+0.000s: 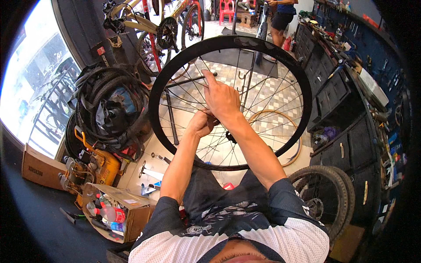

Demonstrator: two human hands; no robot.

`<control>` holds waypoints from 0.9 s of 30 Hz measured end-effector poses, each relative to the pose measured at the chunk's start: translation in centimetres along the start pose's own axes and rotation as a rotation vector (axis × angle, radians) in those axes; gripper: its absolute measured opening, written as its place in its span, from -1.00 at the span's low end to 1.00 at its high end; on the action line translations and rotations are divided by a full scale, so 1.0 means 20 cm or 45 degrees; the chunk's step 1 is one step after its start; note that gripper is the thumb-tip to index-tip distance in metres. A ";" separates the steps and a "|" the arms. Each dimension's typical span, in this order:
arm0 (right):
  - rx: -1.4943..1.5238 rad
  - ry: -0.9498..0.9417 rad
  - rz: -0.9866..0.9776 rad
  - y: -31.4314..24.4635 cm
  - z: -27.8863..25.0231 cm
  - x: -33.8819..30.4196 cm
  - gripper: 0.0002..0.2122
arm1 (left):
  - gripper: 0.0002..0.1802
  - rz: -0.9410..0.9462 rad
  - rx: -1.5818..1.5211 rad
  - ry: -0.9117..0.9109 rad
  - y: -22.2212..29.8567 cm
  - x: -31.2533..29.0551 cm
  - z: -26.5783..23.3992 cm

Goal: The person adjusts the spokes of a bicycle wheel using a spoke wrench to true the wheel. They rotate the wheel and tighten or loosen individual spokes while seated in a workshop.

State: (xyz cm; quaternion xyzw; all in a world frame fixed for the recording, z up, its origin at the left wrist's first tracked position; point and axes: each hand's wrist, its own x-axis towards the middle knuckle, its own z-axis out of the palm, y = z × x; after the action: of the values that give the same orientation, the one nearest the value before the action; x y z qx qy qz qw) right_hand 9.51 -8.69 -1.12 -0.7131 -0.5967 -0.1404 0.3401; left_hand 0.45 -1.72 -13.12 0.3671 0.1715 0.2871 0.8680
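A black bicycle wheel rim (305, 94) stands before me, its lower edge at my lap. Thin spokes run from its dark hub (230, 136), some at uneven slants. My left hand (202, 123) is closed among the spokes left of the hub; its fingertips and what they pinch are hidden behind my right wrist. Just above it, my right hand (222, 99) reaches across the spokes. Its index finger stretches up and left alongside a spoke, while the other fingers are bent and partly hidden. I see no tool in it.
Bundled black tyres (103, 94) and a yellow machine (105, 166) are at left, above a cardboard box (136, 210) of bottles. Knobby wheels (337, 197) stand at right beside dark drawers (335, 94). A tan-edged hoop (299, 151) lies on the floor. Behind are a bicycle (166, 33) and another person (283, 19).
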 end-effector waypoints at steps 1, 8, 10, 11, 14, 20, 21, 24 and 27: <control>0.002 0.009 -0.018 0.01 0.00 0.00 -0.56 | -0.74 0.002 0.013 0.016 0.00 -0.01 0.03; 0.036 0.031 -0.075 0.07 -0.03 0.01 -0.47 | -0.68 0.005 -0.006 0.028 0.00 0.02 0.05; 0.084 0.053 -0.094 0.08 -0.05 0.01 -0.47 | -0.67 0.009 0.005 -0.007 -0.01 0.07 -0.01; 0.106 0.056 -0.102 0.08 -0.08 0.01 -0.47 | -0.67 0.005 0.012 -0.017 -0.01 0.10 -0.03; 0.167 0.069 -0.133 0.15 -0.15 -0.01 -0.46 | -0.69 -0.028 0.040 -0.020 -0.01 0.12 -0.04; 0.442 0.192 -0.083 0.20 -0.22 -0.07 -0.58 | -0.63 -0.055 -0.019 0.030 0.00 0.14 -0.06; 0.473 0.213 -0.083 0.23 -0.21 -0.07 -0.61 | -0.62 -0.050 -0.031 0.079 0.00 0.14 -0.05; 0.576 0.087 -0.010 0.27 -0.24 -0.06 -0.75 | -0.49 0.058 -0.011 0.255 -0.02 0.10 0.02; 0.685 0.064 0.059 0.31 -0.26 -0.06 -0.81 | -0.36 0.343 0.270 0.431 -0.11 -0.03 0.11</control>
State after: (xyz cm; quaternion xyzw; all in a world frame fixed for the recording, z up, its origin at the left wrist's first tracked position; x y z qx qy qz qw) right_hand 16.25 -13.41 -0.01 -0.6067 -0.5875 0.0133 0.5354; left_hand 1.98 -4.55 -13.21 0.4225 0.2931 0.4379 0.7374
